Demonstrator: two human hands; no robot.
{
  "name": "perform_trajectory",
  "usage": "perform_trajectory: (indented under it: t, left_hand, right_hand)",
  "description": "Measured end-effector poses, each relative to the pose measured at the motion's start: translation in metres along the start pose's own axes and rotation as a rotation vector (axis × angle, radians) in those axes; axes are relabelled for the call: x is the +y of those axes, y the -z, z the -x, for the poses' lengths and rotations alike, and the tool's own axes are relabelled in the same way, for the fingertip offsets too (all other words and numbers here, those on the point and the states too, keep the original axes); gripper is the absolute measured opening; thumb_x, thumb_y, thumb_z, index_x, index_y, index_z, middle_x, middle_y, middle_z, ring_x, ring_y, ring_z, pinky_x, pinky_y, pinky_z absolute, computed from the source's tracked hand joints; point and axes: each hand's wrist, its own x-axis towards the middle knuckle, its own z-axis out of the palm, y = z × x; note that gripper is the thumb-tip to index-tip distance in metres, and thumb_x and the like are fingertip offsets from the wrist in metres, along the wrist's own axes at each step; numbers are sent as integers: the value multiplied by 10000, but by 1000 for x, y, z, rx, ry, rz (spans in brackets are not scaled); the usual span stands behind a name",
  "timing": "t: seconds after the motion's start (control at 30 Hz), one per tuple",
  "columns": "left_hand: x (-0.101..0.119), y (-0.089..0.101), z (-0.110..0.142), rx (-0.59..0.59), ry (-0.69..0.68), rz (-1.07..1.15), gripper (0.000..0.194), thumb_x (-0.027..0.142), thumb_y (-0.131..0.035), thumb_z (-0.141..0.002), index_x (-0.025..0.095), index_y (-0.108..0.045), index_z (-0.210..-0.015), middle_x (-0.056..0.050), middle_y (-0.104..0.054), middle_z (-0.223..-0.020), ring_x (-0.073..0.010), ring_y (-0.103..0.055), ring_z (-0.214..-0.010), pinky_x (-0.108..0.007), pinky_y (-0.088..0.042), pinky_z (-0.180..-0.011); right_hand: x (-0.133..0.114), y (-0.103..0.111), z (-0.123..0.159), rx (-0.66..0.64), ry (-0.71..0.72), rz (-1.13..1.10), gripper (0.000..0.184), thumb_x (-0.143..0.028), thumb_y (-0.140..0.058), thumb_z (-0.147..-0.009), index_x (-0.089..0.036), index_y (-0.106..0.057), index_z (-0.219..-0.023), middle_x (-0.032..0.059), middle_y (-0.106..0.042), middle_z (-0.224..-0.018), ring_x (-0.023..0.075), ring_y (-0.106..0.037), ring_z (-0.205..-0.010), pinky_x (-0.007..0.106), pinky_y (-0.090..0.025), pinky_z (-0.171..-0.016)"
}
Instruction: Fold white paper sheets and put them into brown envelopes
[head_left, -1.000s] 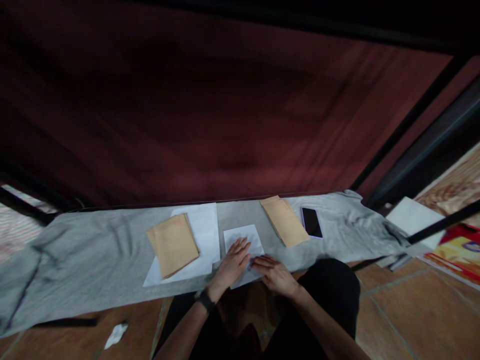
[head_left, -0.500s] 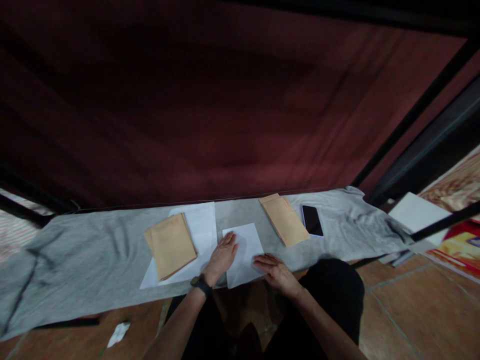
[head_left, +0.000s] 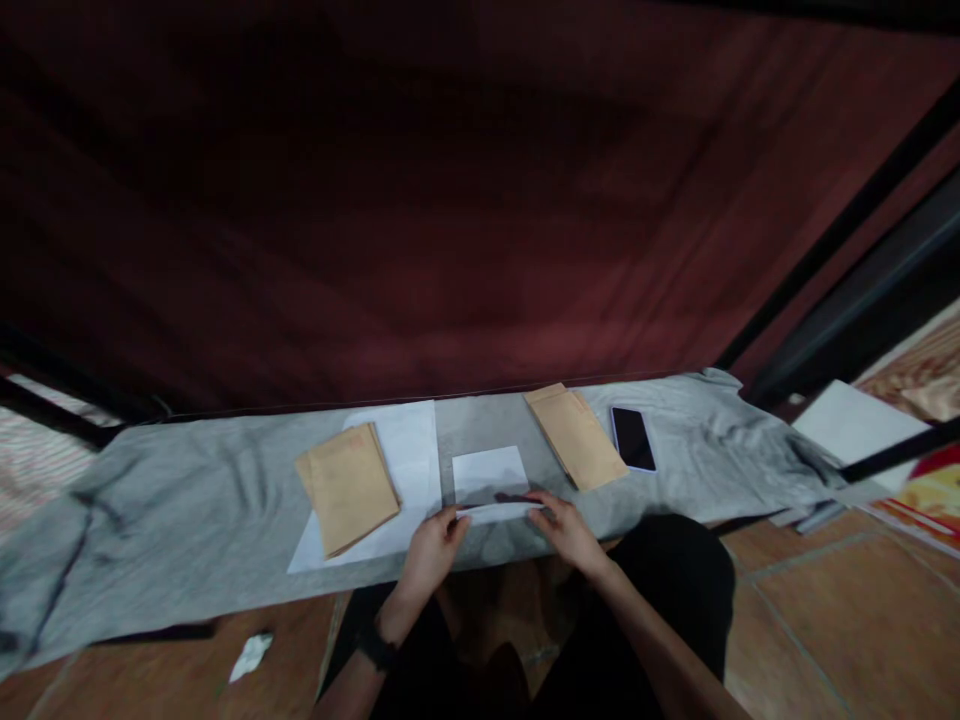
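Note:
A white sheet of paper [head_left: 491, 472] lies partly on the grey cloth in front of me, its near part lifted and bent up. My left hand [head_left: 435, 548] pinches the left end of the raised edge between thumb and fingers. At the other end, my right hand [head_left: 566, 530] grips the same edge. To the left, a stack of brown envelopes [head_left: 352, 490] rests on larger white sheets [head_left: 412, 450]. More brown envelopes [head_left: 576, 436] lie to the right, beside a phone [head_left: 633, 438] with a dark screen.
The grey cloth [head_left: 217, 500] covers a long narrow surface against a dark red panel [head_left: 450, 250]. A crumpled white tissue [head_left: 251, 656] is on the tiled floor [head_left: 825, 590]. At far right are a white flat box [head_left: 855, 425] and a red-yellow package [head_left: 926, 500].
Both hands have gone from lying flat on the paper to gripping its near part. That part has come up off the cloth and bends over the rest.

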Motion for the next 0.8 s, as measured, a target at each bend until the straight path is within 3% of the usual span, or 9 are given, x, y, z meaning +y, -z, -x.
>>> perform_trajectory:
  t: [0.1,0.23,0.37,0.53,0.8]
  left_hand:
    - [7,0,-14,48,77,-63,284,355,-454,-958,194,-680,-898,-37,-734,-785,-182,-675,-731,-269,-479,-701]
    - [14,2,-25,89,135,-128,243,324,-464,-962,194,-668,-938,-32,-730,-805,-165,-658,-728,-249,-442,-688]
    - [27,2,-33,85,229,-302,299,318,-423,-989,173,-666,-1088,-80,-753,-888,-199,-701,-814,-263,-453,-693]
    - [39,0,-42,97,250,-473,367,311,-387,-1003,153,-627,-1231,-135,-758,-953,-252,-728,-889,-314,-497,-727]
    - [39,-5,-55,110,300,-486,362,301,-407,-998,142,-627,-1239,-151,-761,-948,-258,-737,-898,-315,-520,-726]
  right_hand:
    - [5,0,-14,99,-12,-5,266,-326,-487,-949,-208,-672,-1100,57,-756,-1009,209,-713,-948,325,-570,-829]
    - [8,-2,-32,113,-63,117,240,-297,-459,-940,-212,-682,-967,41,-750,-911,199,-710,-846,294,-557,-763]
    - [6,-8,-45,134,-127,243,263,-261,-480,-932,-222,-668,-1111,43,-757,-914,215,-714,-841,299,-539,-761]
    - [1,-12,-55,118,-175,462,379,-253,-479,-957,-193,-573,-1319,49,-761,-875,219,-729,-830,291,-531,-742]
    - [-1,-15,-63,99,-129,623,340,-229,-468,-988,-195,-603,-1298,89,-766,-1051,213,-732,-945,292,-509,-876]
